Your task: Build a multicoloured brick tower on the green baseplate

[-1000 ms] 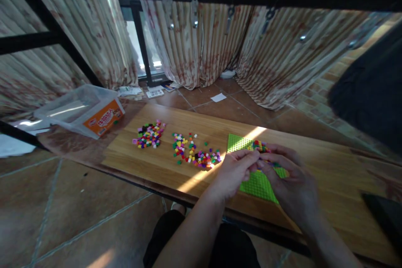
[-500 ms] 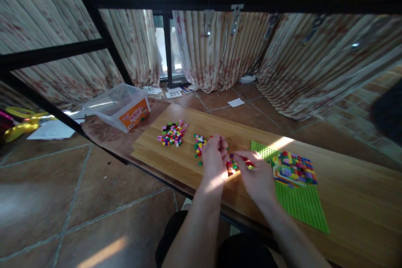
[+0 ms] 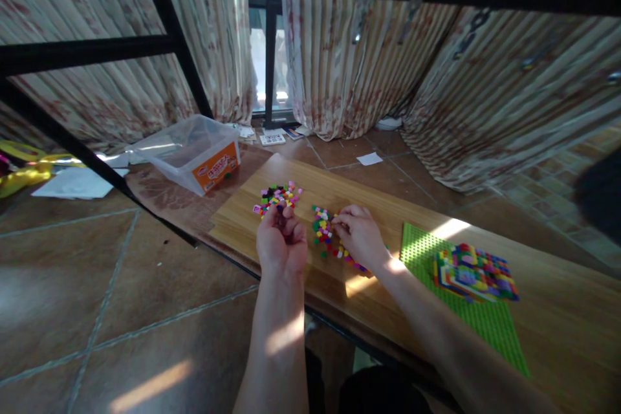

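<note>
Board bears two brick piles, left hand curled, right hand pinched (contents unclear).

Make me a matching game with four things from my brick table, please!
Things:
1. Clear box
2. Stacked bricks
3. Left hand
4. Right hand

Where or how:
A. Palm showing, fingers curled
B. On the green plate
C. Back showing, fingertips down at loose bricks
D. Has an orange label

Right pairs: 1-D, 2-B, 3-A, 4-C
</note>
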Motion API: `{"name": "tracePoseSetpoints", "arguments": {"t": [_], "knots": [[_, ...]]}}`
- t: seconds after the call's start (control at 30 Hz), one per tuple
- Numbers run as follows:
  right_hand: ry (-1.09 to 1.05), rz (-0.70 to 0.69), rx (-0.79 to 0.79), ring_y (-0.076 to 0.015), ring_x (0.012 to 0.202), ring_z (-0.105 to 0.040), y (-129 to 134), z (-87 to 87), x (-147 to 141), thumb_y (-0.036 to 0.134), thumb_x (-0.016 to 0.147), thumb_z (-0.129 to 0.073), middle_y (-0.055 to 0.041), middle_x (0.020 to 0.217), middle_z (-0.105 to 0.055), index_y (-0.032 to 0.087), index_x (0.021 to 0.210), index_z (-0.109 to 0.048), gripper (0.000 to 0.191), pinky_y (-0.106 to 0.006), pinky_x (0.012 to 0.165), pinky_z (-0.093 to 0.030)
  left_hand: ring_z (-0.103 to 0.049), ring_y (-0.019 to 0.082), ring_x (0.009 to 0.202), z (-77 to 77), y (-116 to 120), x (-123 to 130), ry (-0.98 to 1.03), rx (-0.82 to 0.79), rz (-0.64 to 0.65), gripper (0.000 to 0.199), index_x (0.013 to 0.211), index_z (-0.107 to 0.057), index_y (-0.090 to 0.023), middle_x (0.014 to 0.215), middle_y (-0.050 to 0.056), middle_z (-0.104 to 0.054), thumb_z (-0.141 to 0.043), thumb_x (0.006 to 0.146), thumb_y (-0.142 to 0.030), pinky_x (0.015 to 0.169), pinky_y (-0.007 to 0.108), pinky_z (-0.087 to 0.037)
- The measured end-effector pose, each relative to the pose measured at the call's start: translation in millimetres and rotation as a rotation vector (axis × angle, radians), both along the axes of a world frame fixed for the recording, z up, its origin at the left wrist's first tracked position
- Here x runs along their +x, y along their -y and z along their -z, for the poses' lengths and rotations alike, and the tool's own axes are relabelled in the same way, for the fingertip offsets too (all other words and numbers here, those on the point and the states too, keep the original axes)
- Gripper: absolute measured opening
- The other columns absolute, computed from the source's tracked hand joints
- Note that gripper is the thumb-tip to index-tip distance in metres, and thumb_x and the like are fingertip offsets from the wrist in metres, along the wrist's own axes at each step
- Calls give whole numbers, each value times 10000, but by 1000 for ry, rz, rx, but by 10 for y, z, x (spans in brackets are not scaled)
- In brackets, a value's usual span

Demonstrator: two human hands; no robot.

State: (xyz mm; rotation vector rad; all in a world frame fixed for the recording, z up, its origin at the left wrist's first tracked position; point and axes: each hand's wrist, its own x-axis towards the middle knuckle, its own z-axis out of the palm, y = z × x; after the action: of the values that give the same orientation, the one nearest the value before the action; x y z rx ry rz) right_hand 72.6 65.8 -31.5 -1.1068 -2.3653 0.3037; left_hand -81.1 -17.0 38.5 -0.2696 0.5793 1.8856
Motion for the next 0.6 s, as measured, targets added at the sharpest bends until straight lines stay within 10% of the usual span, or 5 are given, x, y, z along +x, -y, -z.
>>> {"name": "tracePoseSetpoints", "arguments": {"t": [0.6], "knots": [[65, 93, -91, -202, 889, -551, 45, -94, -70, 202, 791, -613, -57, 893, -652, 220, 833, -729, 124, -354, 823, -414, -258, 19, 375, 16, 58, -90, -31, 37, 0, 205, 739, -498, -152, 543, -60, -417, -411, 924, -168, 363, 151, -208]]}}
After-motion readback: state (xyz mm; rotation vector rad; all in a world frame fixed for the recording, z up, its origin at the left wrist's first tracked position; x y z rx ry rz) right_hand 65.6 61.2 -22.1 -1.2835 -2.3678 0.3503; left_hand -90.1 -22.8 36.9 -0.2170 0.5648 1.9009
